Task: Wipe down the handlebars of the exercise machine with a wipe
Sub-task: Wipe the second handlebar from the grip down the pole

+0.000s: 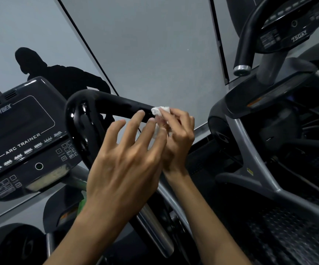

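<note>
A glossy black handlebar [105,104] loops out from the right of the machine's console and runs toward the middle of the view. My right hand [177,138] grips a crumpled white wipe [161,110] at the handlebar's right end, the wipe touching the bar. My left hand [124,159] hovers in front of it with fingers spread and straight, its fingertips close to the wipe and the bar, holding nothing.
The black console [21,138] marked CYBEX ARC TRAINER fills the left. A second machine stands at the right with its own black handlebar [244,46] and grey frame [254,155]. A dark figure [55,73] shows behind the console against a grey wall.
</note>
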The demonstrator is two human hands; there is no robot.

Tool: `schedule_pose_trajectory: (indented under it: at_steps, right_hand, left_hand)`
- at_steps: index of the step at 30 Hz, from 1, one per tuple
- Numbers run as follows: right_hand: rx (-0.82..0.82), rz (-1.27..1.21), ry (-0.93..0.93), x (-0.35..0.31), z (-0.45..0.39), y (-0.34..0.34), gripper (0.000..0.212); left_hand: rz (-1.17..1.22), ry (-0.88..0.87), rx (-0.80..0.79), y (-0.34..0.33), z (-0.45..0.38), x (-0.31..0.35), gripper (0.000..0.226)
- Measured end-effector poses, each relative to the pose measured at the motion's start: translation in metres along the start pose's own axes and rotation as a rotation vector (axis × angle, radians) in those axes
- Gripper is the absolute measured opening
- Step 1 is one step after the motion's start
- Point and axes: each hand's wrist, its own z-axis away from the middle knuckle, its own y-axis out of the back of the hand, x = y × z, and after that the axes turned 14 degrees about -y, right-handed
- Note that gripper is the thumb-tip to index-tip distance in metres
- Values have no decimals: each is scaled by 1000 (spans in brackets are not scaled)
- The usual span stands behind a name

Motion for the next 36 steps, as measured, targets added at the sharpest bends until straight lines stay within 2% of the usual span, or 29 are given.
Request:
schedule_pose_trajectory:
  at_steps: [4, 8, 14, 15, 17, 20, 25, 29, 36]
  right_hand:
    - [-6, -49, -6, 0, 4, 3, 16]
    - [-18, -169, -215, -1, -29, -3, 14]
    - [-35, -70, -7, -3, 7, 6, 15]
    - [-32, -80, -49, -3, -3, 3, 13]
    - [-79, -194, -295, -5, -24, -2, 11]
    - [-142, -324, -580, 0, -26, -3, 19]
    - [-160, -355, -655, 5, -17, 2, 17]
    - [-224, -383, -697, 3, -24, -2, 26]
    - [-194, -559, -880, -2, -16, -1, 19]
  left_hand:
    - [-4, 13, 15, 1, 2, 1, 39]
    - [15, 23, 39, 1, 2, 1, 37]
    - [20, 40, 102, 0, 3, 2, 34]
    - [24, 51, 120, -1, 4, 3, 32]
    - [37, 77, 168, 0, 5, 3, 28]
    - [98, 83, 271, 3, 6, 2, 25]
    - [313, 174, 440, 17, 12, -18, 23]
    - [351, 223, 470, 15, 22, -46, 21]
    - [457, 248, 512, -10, 28, -38, 24]
